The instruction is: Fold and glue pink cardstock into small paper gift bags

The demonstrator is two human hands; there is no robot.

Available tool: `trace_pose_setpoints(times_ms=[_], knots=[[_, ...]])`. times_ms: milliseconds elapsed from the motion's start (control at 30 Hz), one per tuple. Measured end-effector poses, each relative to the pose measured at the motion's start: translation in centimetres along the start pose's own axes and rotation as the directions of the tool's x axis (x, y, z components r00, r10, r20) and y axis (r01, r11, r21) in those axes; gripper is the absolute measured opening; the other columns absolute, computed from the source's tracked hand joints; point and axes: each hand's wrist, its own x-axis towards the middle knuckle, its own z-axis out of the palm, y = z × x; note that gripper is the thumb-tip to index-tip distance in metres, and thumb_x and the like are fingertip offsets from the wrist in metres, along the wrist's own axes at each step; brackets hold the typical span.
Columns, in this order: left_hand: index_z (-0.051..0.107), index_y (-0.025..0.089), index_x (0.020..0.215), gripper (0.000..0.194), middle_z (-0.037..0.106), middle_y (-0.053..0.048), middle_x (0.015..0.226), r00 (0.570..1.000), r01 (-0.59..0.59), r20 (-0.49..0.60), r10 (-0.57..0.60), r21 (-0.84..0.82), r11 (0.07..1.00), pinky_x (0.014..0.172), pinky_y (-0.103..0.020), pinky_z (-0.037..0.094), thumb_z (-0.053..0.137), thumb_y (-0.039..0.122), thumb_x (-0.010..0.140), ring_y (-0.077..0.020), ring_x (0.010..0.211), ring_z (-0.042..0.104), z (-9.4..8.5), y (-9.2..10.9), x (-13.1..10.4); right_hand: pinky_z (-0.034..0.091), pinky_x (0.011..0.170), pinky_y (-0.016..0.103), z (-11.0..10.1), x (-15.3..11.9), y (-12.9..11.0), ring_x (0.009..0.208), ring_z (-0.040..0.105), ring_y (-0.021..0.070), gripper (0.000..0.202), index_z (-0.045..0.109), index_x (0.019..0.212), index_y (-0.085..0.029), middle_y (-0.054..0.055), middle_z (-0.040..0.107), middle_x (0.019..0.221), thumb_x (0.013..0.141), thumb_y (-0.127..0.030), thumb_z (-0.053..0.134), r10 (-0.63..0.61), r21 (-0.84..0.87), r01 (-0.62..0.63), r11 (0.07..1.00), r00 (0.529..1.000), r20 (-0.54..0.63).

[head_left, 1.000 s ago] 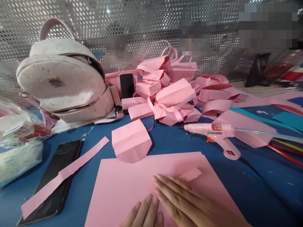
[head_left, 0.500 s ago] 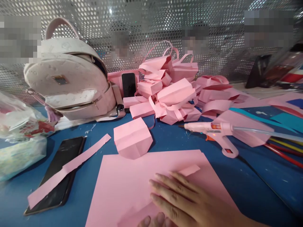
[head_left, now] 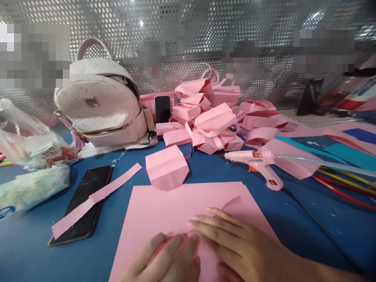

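Note:
A pink paper sheet lies on the blue table in front of me. My left hand is over its near part, fingers curled down on a pink paper strip whose middle is hidden by my hands. Beside it, my right hand rests with fingers stretched out, pressing across the strip; its thumb is tucked low. The strip's far end lifts and curls past the right fingertips. Just beyond the sheet sits a folded pink paper box.
A pink glue gun lies at right, its cord running toward me. Behind is a heap of pink paper bags. At left are a black phone under another paper strip, a white backpack and plastic bags.
My left hand has come up from the bottom edge onto the strip, fingers bending over it. The strip's far end has lifted from lying flat. My right hand stays nearly in place. The view has shifted slightly.

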Motion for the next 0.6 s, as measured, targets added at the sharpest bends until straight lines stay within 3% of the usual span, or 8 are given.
trace_pose_setpoints(times_ms=[67,233,467,600], knots=[[0.066,0.018,0.127,0.031,0.064,-0.004,0.139,0.999,0.034,-0.001,-0.034,0.023,0.999,0.114,-0.029,0.043,0.051,0.01,0.101,-0.0179,0.128,0.06,-0.2,0.0,0.0,0.043,0.114,0.025,-0.1,-0.1,-0.1,0.13,0.058,0.0155,0.037,0.064,0.133,-0.011,0.007,0.063,0.139,0.1,-0.018,0.047,-0.012,-0.009,0.012,1.0,1.0,-0.005],[0.068,0.012,0.124,0.032,0.073,-0.008,0.125,0.996,-0.082,0.039,0.082,0.023,0.996,0.116,-0.035,0.039,0.042,0.011,0.105,-0.0201,0.121,0.065,-0.5,-0.8,0.4,0.042,0.115,0.027,-0.3,-0.3,-0.1,0.129,0.059,0.016,0.035,0.065,0.13,-0.009,0.009,0.065,0.135,0.101,-0.018,0.048,-0.047,-0.029,0.047,0.998,0.999,-0.002],[0.071,0.013,0.119,0.033,0.075,-0.007,0.121,0.993,-0.111,0.037,0.11,0.029,0.993,0.106,-0.03,0.051,0.041,0.009,0.105,-0.0188,0.115,0.069,-0.4,-1.1,0.6,0.042,0.114,0.023,-0.3,-0.3,0.1,0.129,0.059,0.015,0.035,0.067,0.128,-0.01,0.006,0.063,0.138,0.101,-0.014,0.045,-0.093,-0.087,0.092,0.992,0.996,-0.014],[0.065,0.019,0.131,0.034,0.071,-0.008,0.129,0.993,-0.088,0.081,0.086,0.017,0.996,0.097,-0.03,0.059,0.043,0.014,0.105,-0.0208,0.117,0.069,0.0,-1.0,-0.1,0.046,0.111,0.023,-0.1,-0.6,0.0,0.13,0.058,0.016,0.037,0.065,0.132,-0.013,0.007,0.061,0.14,0.099,-0.015,0.048,-0.048,-0.075,0.044,0.996,0.998,-0.05]])
